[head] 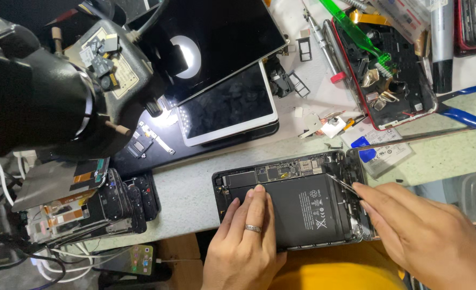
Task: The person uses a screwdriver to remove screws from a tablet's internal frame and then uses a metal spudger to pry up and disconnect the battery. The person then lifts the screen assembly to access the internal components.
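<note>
An opened tablet (281, 177) lies on the bench's front edge, its black battery (308, 212) and circuit board exposed. My left hand (246, 241), with a ring on one finger, rests flat on the battery's left side and steadies the tablet. My right hand (420, 236) comes in from the right and pinches thin metal tweezers (342, 184). Their tips touch the board near the tablet's upper right corner.
A black microscope (44, 91) looms at the left above a stack of phone parts (87, 209). Two tablet screens (227, 104) lie behind. A red-framed open phone (388, 75), green brush (356, 32), blue-handled pliers (469, 118) and loose small parts crowd the back right.
</note>
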